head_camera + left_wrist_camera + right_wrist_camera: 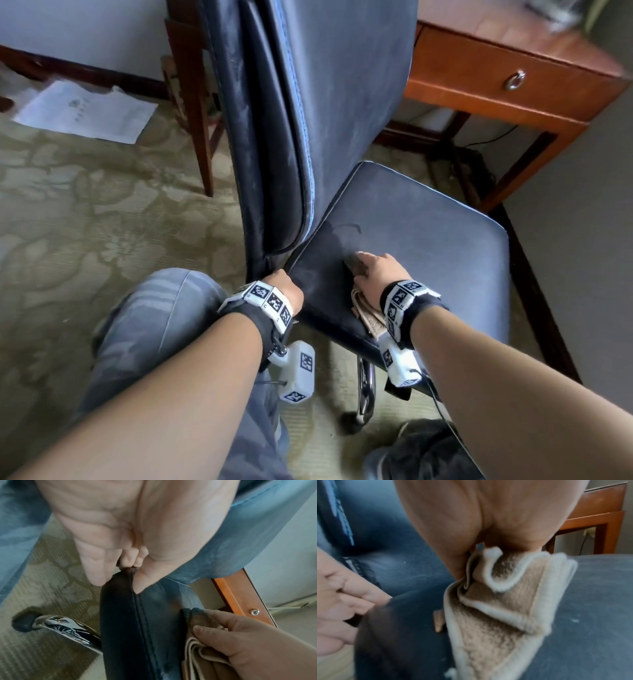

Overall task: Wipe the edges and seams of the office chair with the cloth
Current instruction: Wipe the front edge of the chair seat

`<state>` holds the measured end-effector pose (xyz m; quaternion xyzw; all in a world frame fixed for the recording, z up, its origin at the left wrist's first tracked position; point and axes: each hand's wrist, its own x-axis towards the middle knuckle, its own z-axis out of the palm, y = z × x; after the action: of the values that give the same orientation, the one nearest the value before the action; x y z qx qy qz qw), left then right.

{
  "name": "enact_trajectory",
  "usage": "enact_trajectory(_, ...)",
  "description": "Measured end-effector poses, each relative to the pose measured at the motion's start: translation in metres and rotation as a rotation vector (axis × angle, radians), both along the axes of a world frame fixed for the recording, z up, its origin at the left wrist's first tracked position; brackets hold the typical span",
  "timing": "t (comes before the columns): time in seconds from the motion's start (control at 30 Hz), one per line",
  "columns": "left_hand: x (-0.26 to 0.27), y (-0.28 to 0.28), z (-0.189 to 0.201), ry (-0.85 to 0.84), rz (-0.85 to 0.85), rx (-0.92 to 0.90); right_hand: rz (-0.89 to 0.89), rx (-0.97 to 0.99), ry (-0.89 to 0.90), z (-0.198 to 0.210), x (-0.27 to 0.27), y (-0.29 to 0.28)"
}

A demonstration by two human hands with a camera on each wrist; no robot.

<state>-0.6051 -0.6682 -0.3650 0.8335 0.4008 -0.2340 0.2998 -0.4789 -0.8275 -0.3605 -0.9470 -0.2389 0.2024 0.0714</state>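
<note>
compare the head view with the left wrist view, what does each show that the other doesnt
Only the head view shows the backrest, the papers on the carpet and both wristbands. Only the left wrist view shows the left hand's fingers gripping the seat corner, and the seam under them. Both show the right hand pressing the cloth on the seat, the chrome leg and the desk drawer.
</note>
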Motion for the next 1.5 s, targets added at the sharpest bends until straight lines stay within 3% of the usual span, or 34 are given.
enact_trajectory(0.27,-0.010,-0.010,0.017,-0.186,-0.061,0.015,0.218,0.087,-0.072,0.006,-0.025,0.037)
enact_trajectory(0.47,0.002,-0.018,0.009,-0.338,-0.275,0.040,0.077,0.158,-0.125,-0.007,0.030,0.038)
enact_trajectory(0.6,0.014,-0.037,0.002,-0.344,-0.365,-0.004,0.198,0.171,-0.119,-0.016,0.062,0.049)
enact_trajectory(0.7,0.035,-0.040,0.001,-0.360,-0.333,-0.008,0.272,0.194,-0.089,-0.020,0.074,0.061)
enact_trajectory(0.9,0.066,-0.043,-0.001,-0.352,-0.290,0.027,0.452,0.028,-0.073,-0.026,0.120,0.081)
enact_trajectory(1.03,0.068,-0.038,-0.008,-0.298,-0.311,0.013,0.331,0.092,-0.160,-0.017,0.164,0.089)
enact_trajectory(1.27,0.107,-0.043,-0.010,-0.304,-0.257,0.048,0.508,0.141,0.126,-0.024,0.167,0.096)
enact_trajectory(1.5,0.120,-0.044,-0.021,-0.285,-0.256,0.068,0.377,0.103,-0.075,-0.018,0.201,0.118)
